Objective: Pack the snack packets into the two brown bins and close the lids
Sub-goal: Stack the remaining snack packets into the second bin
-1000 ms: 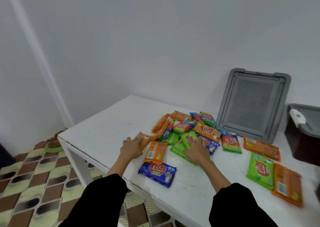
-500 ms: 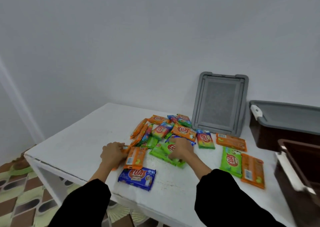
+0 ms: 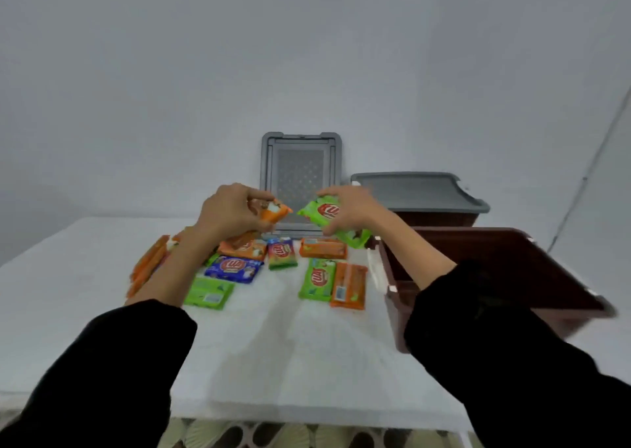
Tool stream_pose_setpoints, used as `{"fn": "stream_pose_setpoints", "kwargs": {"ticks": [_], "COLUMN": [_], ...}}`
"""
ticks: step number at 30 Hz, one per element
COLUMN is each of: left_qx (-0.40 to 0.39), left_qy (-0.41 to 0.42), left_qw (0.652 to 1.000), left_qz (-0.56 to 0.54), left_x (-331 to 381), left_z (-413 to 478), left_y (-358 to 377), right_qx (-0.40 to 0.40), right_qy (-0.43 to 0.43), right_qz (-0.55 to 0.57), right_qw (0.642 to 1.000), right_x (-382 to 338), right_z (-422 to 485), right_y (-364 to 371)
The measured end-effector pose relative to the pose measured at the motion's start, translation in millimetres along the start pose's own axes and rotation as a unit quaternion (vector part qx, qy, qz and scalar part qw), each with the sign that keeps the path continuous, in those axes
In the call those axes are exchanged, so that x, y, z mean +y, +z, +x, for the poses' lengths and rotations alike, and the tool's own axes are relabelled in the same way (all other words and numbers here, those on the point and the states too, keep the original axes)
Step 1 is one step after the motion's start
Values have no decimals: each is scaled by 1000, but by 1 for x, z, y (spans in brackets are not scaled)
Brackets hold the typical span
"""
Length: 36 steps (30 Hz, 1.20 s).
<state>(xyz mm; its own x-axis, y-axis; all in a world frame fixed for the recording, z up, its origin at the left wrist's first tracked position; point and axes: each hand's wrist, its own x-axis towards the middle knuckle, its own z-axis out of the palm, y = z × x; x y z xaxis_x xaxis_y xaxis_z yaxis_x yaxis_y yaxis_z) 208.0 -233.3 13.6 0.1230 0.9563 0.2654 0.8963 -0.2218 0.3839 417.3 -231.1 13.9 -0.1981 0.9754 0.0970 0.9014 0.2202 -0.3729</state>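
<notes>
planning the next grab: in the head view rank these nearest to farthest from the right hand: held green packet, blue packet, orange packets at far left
1. green packet, pinched in the right hand.
2. blue packet, lying flat, left of centre.
3. orange packets, far left edge of the pile.
</notes>
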Motion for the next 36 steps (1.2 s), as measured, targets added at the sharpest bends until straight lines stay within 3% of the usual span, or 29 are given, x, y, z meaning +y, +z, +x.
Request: {"fn": "stream_pose_setpoints", "kwargs": {"ticks": [6, 13, 18, 23, 31, 36], "left_qx": [-91, -210, -271, -293, -301, -313], "left_qy": [153, 224, 213, 200, 299, 298], "left_qw": [984, 950, 927, 925, 878, 871], "left_qz": [-1, 54, 150, 137, 222, 234], "left_x": [133, 218, 229, 214, 215, 216], "left_z": [18, 31, 36, 42, 40, 42], "left_y": [63, 149, 211, 237, 249, 251], "right_qx": [-25, -117, -167, -186, -208, -226], "right_qy": [68, 90, 72, 64, 55, 57], "right_qz": [-85, -141, -209, -239, -247, -250], "right_qw": [994, 979, 961, 951, 945, 940], "right_x": [117, 221, 249, 263, 270, 267], "right_z": [-46, -70, -72, -69, -67, -67], "right_y": [-51, -46, -19, 7, 21, 21]}}
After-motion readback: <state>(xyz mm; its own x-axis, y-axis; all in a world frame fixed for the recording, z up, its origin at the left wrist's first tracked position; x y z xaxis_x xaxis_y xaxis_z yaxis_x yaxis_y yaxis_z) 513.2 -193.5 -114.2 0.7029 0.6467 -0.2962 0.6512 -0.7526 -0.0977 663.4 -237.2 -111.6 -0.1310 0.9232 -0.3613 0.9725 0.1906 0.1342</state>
